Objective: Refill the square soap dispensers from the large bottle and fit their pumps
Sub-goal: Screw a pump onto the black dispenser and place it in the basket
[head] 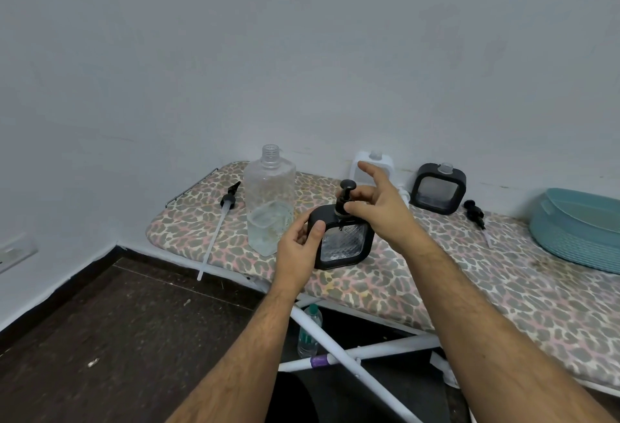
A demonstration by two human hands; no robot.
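Note:
A black square dispenser (345, 244) stands near the front edge of the ironing board. My left hand (298, 248) grips its left side. My right hand (379, 207) pinches the collar of the black pump (345, 194) seated in its neck, index finger lifted. The large clear bottle (270, 201) stands uncapped to the left, holding a little liquid. A white square dispenser (385, 162) and a second black one (437, 192) stand by the wall without pumps. A loose black pump (474, 212) lies right of them.
The large bottle's long-tubed pump (219, 221) lies at the board's left end, its tube overhanging the edge. A teal basket (580, 228) sits at the right. The leopard-print board (469, 275) stands against a white wall. A small bottle (308, 332) stands on the floor beneath.

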